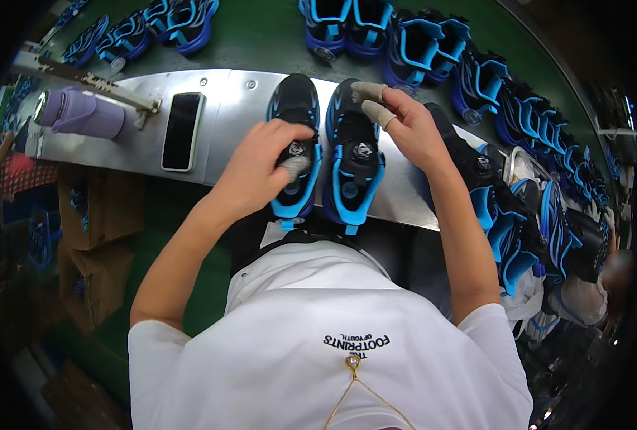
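Pair of black-and-blue shoes under our hands, toes pointing away from us: left shoe (308,147) beneath our left hand (257,161), right shoe (348,168) just inside our right hand (413,129). Left thumb and forefinger stand apart around the dial of the left shoe, the thumb wearing a grey cover; we cannot tell whether they pinch anything. Right hand spread, two fingertips in beige covers at the toe of the right shoe; contact unclear.

State of work: both uppers carry a dial (362,151) and a blue heel tab, so we judge the pair largely put together. Whether the dials are tightened, and what is left, we cannot tell.

Both shoes rest on the metal desk (223,132). Left of the left hand lies a phone (183,132), dark screen up; farther left, a lilac bottle (93,115) on its side. More shoes (483,204) of the same colours crowd just right of the right hand; others line the green surface (261,43) beyond both hands. Cardboard boxes (103,208) stand below, left of the left hand.
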### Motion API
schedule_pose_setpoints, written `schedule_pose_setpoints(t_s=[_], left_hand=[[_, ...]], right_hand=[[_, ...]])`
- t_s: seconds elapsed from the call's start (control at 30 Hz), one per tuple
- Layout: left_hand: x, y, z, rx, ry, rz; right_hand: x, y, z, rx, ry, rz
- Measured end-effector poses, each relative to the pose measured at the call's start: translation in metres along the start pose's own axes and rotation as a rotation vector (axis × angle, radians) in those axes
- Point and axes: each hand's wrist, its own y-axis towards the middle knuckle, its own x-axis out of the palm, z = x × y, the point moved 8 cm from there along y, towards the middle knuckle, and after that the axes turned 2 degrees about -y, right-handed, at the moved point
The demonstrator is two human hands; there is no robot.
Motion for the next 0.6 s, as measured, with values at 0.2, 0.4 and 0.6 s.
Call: schedule_pose_setpoints(t_s=[0.2, 0.4, 0.6], left_hand=[[0.013, -0.001, -0.027, -0.303, -0.296, -0.215], [0.003, 0.002, -0.015, -0.268, -0.110, -0.154], [-0.002, -0.002, -0.014, -0.078, -0.085, 0.034]], right_hand=[[0.013, 0.006, -0.005, 0.001, -0.015, -0.102], [0.022, 0.014, -0.005, 0.005, -0.091, -0.127], [0.031, 0.020, -0.007, -0.004, -0.071, -0.137]])
